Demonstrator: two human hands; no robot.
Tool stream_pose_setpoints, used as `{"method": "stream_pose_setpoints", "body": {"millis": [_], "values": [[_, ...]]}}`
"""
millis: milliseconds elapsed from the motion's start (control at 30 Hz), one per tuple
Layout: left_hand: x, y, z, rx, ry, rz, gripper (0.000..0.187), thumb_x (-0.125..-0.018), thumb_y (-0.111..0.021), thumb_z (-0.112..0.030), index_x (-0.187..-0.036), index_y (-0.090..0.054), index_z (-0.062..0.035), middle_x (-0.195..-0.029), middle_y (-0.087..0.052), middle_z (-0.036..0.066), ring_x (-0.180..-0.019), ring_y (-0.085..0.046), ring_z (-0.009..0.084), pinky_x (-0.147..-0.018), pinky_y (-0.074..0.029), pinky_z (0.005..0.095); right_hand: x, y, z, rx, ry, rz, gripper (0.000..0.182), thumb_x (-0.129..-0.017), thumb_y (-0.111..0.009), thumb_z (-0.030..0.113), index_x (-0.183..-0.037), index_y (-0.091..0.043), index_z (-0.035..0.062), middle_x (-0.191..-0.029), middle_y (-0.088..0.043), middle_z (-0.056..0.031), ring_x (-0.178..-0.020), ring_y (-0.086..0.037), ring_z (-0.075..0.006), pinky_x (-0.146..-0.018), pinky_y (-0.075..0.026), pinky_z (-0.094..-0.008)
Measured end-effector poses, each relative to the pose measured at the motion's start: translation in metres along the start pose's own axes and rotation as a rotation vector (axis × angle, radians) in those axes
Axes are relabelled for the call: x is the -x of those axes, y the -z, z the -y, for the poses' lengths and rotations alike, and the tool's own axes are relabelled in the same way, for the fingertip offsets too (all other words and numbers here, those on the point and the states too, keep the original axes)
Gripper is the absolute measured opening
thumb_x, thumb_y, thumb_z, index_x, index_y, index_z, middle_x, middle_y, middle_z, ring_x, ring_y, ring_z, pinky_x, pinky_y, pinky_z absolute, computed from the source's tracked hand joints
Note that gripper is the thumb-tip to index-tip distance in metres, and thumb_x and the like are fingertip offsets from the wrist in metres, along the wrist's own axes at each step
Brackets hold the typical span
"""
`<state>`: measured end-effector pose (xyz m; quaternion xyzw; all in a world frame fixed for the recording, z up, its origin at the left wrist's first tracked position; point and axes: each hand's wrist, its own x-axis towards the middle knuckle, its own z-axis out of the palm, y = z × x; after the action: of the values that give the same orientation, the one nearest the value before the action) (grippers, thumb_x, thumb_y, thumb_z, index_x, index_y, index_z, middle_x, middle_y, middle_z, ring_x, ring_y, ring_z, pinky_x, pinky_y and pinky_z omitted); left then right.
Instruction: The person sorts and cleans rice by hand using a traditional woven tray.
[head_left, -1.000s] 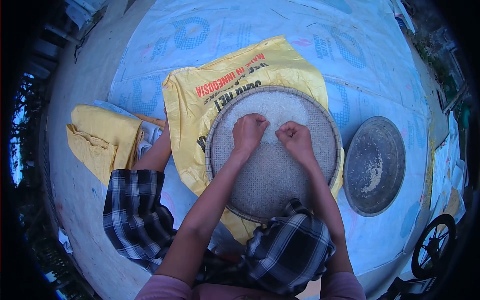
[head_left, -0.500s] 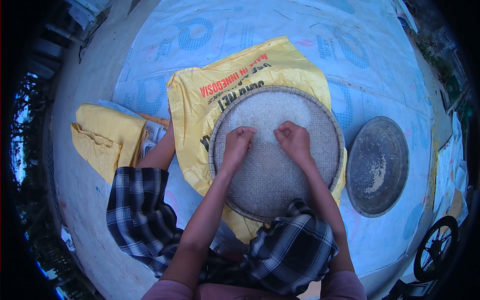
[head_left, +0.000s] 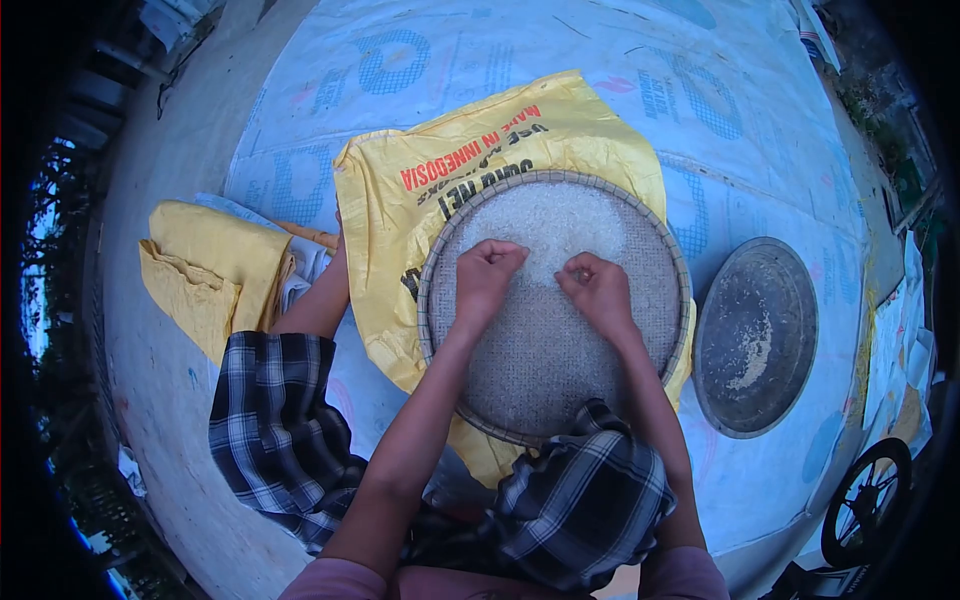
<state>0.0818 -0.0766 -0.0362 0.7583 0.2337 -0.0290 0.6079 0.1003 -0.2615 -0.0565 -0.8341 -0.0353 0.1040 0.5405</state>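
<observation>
A round woven winnowing tray (head_left: 520, 370) with a bound rim lies in front of me, with white rice grains (head_left: 545, 215) spread over its far half. Over the near edge of the rice, my left hand (head_left: 487, 280) is closed, thumb and fingertips pressed together. My right hand (head_left: 602, 292) is just to its right, also in a pinch. Whatever sits between the fingertips of either hand is too small to make out. Beneath the tray is a yellow woven sack (head_left: 385, 215) with red and black print.
To the right of the tray stands a dark shallow basin (head_left: 725, 345) with a few pale grains (head_left: 755, 350) in it. A folded yellow sack (head_left: 205, 255) lies at the left. Printed white sheeting (head_left: 580, 50) covers the ground. A black spoked wheel (head_left: 870, 500) is at the lower right.
My left hand has shifted slightly right and away from me. The right hand has moved a little right and nearer, turning slightly. Both remain pinched above the tray.
</observation>
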Motion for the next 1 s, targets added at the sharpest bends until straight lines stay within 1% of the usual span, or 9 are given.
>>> {"method": "stream_pose_setpoints", "body": {"millis": [100,167,300,367,467,700,767,867,1000], "values": [[-0.004,0.026,0.001,0.480,0.244,0.096,0.011,-0.086,-0.066,-0.012,-0.089,-0.062,-0.0031,-0.074,-0.063,0.003,-0.064,-0.062,0.0115,-0.058,-0.050,0.0232,0.001,-0.007,0.001,0.386,0.343,-0.103,0.009,-0.081,-0.065,0.006,-0.074,-0.063,0.0019,-0.059,-0.053,0.0039,-0.049,-0.043,-0.0032,-0.047,-0.033,-0.0215],[-0.010,0.046,0.005,0.733,0.329,0.221,0.011,-0.088,-0.060,-0.008,-0.097,-0.058,-0.0038,-0.087,-0.064,0.004,-0.070,-0.063,0.0110,-0.062,-0.054,0.0238,-0.006,-0.008,0.003,-0.239,-0.030,0.089,0.007,-0.080,-0.066,0.006,-0.075,-0.064,0.0026,-0.058,-0.054,0.0016,-0.048,-0.047,-0.0064,-0.047,-0.036,-0.0235],[-0.018,0.051,0.003,0.679,0.266,0.101,0.010,-0.084,-0.065,-0.008,-0.093,-0.062,-0.0029,-0.077,-0.063,0.003,-0.069,-0.062,0.0097,-0.057,-0.051,0.0208,-0.024,0.002,0.014,-0.743,-0.293,0.321,0.004,-0.081,-0.064,0.006,-0.081,-0.065,0.0028,-0.061,-0.060,-0.0056,-0.054,-0.055,-0.0127,-0.056,-0.045,-0.0278],[-0.027,0.050,0.007,0.283,0.147,0.046,0.009,-0.083,-0.066,-0.009,-0.088,-0.066,-0.0008,-0.071,-0.064,0.003,-0.068,-0.063,0.0099,-0.056,-0.049,0.0233,-0.026,-0.018,0.021,0.013,0.011,0.050,0.004,-0.081,-0.064,0.006,-0.080,-0.065,0.0024,-0.062,-0.061,-0.0057,-0.053,-0.055,-0.0129,-0.055,-0.046,-0.0282],[-0.030,0.037,0.010,-0.135,-0.052,-0.116,0.012,-0.080,-0.071,-0.013,-0.084,-0.070,-0.0013,-0.071,-0.067,0.008,-0.066,-0.065,0.0167,-0.058,-0.050,0.0301,-0.028,-0.028,0.015,0.373,0.301,-0.046,0.004,-0.081,-0.063,0.006,-0.081,-0.065,0.0022,-0.062,-0.060,-0.0054,-0.053,-0.055,-0.0124,-0.055,-0.045,-0.0272],[-0.026,0.023,0.007,-0.547,-0.305,-0.216,0.019,-0.074,-0.076,-0.022,-0.086,-0.072,-0.0064,-0.077,-0.068,0.016,-0.068,-0.067,0.0299,-0.065,-0.051,0.0378,-0.045,-0.013,0.024,-0.651,-0.287,0.294,0.011,-0.081,-0.066,0.008,-0.078,-0.063,-0.0012,-0.061,-0.057,0.0013,-0.050,-0.050,-0.0083,-0.047,-0.039,-0.0248],[-0.025,0.022,0.007,-0.552,-0.298,-0.188,0.018,-0.075,-0.075,-0.021,-0.086,-0.072,-0.0068,-0.075,-0.068,0.015,-0.067,-0.066,0.0288,-0.064,-0.051,0.0371,-0.050,-0.021,0.027,-0.470,-0.261,0.249,0.010,-0.083,-0.066,0.012,-0.078,-0.065,0.0026,-0.062,-0.063,-0.0096,-0.053,-0.057,-0.0123,-0.051,-0.046,-0.0303],[-0.021,0.026,-0.005,-0.465,-0.179,-0.168,0.016,-0.077,-0.073,-0.018,-0.084,-0.071,-0.0034,-0.070,-0.067,0.012,-0.062,-0.065,0.0246,-0.062,-0.050,0.0344,-0.047,-0.046,0.033,0.207,0.154,0.020,0.013,-0.084,-0.063,0.012,-0.075,-0.063,0.0017,-0.062,-0.063,-0.0061,-0.053,-0.057,-0.0107,-0.051,-0.045,-0.0284],[-0.029,0.033,0.000,-0.096,-0.113,-0.137,0.015,-0.081,-0.066,-0.016,-0.083,-0.069,-0.0011,-0.067,-0.064,0.006,-0.058,-0.061,0.0175,-0.059,-0.050,0.0300,-0.049,-0.058,0.025,0.545,0.405,-0.036,0.013,-0.082,-0.065,0.012,-0.075,-0.063,0.0012,-0.063,-0.063,-0.0036,-0.054,-0.057,-0.0102,-0.051,-0.046,-0.0276]]}}
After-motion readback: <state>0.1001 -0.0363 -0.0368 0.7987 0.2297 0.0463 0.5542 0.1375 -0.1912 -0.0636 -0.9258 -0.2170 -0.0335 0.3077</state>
